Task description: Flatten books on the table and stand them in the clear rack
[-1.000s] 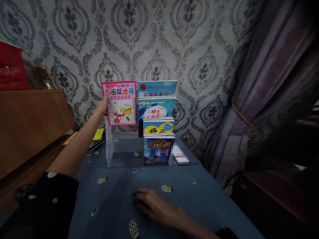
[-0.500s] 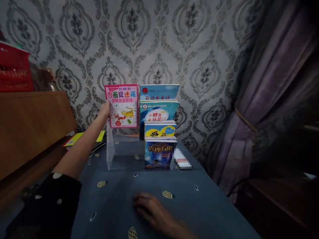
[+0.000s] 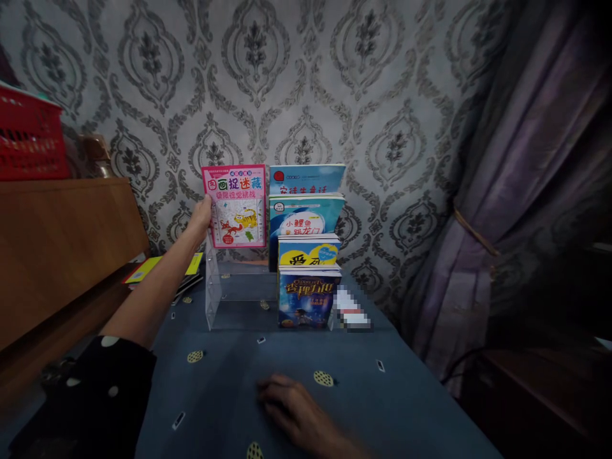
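My left hand point(image 3: 201, 215) grips the left edge of a pink children's book point(image 3: 235, 205) and holds it upright at the back left tier of a clear acrylic stepped rack point(image 3: 213, 299). The rack's right side holds several books in rising tiers: a dark blue one point(image 3: 306, 298) in front, a yellow one point(image 3: 308, 250) behind it, then a teal one point(image 3: 302, 215) and a light blue one point(image 3: 306, 179). My right hand point(image 3: 291, 407) rests palm down on the blue tablecloth point(image 3: 377, 401), fingers spread, holding nothing.
A wooden cabinet point(image 3: 57, 242) stands at the left with a red basket point(image 3: 29, 137) on top. A yellow book point(image 3: 160, 268) lies on a pile beside the rack. Patterned wallpaper is behind, a purple curtain point(image 3: 516, 191) hangs at the right.
The view has shifted slightly, so everything sits a little lower in the picture. Both hands keep their places: left on the pink book, right flat on the cloth.
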Tool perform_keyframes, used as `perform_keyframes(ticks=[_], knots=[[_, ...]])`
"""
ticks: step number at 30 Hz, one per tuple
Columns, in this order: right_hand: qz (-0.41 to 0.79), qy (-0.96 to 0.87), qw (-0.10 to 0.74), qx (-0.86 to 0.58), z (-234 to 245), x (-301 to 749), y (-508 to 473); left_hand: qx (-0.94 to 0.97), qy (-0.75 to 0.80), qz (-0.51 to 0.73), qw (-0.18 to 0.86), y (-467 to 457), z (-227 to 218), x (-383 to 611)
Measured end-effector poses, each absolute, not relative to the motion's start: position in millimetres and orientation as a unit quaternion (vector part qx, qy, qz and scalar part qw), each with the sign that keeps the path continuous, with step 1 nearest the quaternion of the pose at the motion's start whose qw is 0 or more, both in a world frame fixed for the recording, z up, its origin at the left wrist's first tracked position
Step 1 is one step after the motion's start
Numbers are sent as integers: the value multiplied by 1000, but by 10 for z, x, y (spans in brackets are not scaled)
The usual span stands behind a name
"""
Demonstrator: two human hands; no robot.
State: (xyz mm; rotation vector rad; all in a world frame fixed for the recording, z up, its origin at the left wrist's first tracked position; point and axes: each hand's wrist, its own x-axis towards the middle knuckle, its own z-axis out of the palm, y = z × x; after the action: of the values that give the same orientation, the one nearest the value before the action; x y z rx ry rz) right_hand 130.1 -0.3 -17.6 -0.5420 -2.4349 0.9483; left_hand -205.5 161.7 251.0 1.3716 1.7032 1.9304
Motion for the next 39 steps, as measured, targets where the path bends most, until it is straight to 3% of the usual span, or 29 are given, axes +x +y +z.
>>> perform_keyframes(ticks=[31, 34, 39], knots=[[343, -883, 263, -184, -225, 1296, 23, 443, 527, 713, 131, 1396, 2433, -2099], [348, -882, 259, -183, -274, 1287, 33, 446, 549, 700, 94, 1386, 2368, -2266], [367, -875, 251, -190, -241, 1282, 18, 452, 693, 562, -9, 1290, 1996, -2690]])
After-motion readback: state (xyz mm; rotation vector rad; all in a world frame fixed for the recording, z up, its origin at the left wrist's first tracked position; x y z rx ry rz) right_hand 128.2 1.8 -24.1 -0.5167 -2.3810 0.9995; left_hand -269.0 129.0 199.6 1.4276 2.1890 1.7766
